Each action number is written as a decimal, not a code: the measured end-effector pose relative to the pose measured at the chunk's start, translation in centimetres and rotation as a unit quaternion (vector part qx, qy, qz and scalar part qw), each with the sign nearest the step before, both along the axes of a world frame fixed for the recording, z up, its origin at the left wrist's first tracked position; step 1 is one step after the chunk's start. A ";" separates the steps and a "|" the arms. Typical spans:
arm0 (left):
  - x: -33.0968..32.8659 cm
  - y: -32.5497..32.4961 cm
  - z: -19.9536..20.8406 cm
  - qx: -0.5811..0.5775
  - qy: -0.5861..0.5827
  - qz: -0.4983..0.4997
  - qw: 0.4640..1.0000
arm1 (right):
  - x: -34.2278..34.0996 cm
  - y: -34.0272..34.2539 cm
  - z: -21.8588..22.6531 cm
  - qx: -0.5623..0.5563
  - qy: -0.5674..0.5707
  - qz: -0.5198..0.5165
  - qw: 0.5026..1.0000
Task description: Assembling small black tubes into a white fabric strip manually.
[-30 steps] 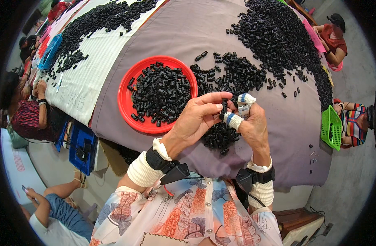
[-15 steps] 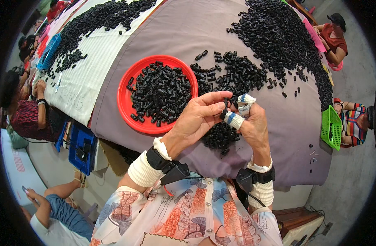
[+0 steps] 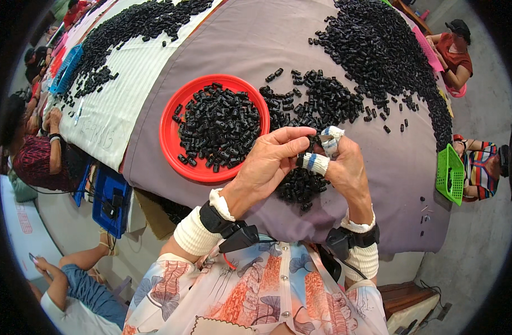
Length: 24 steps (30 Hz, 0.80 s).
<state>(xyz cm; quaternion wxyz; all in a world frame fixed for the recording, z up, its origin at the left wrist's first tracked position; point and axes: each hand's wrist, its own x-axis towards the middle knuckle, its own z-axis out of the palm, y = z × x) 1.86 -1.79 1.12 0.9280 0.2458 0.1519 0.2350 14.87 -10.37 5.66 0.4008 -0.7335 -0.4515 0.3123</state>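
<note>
My left hand [image 3: 267, 159] pinches a small black plastic piece [image 3: 310, 146] between thumb and forefinger. My right hand [image 3: 347, 167], with white blue-striped wraps [image 3: 314, 163] around thumb and forefinger, meets it at the fingertips; its grip is partly hidden by the wraps, so what it holds is unclear. Just left of my hands stands a red round tray [image 3: 169, 148] holding many short black cylindrical pieces [image 3: 219, 125]. A loose heap of similar pieces [image 3: 331, 100] lies beyond my hands, and a smaller heap [image 3: 300, 187] lies below them.
A grey cloth [image 3: 390, 184] covers the table, with a large black heap [image 3: 379, 56] at the far right. A green basket [image 3: 451, 173] sits at the right edge. Left are a white cloth [image 3: 138, 72], a blue bin [image 3: 110, 201] and a seated person [image 3: 38, 151]; others sit around.
The black piece between my hands was upright and plainer to see; now my left fingers cover more of it. My right wrist has shifted slightly right.
</note>
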 end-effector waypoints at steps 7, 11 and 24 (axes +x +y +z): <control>-0.1 -0.2 0.6 0.025 0.031 -0.009 0.999 | 0.0 0.0 0.0 0.005 0.010 0.000 1.000; -0.1 -0.2 0.7 0.034 0.048 -0.009 0.998 | 0.1 -0.1 -0.3 0.006 0.004 0.000 1.000; 0.0 -0.2 0.1 0.014 0.013 -0.008 1.000 | 0.6 0.0 -0.2 -0.016 0.035 0.022 0.999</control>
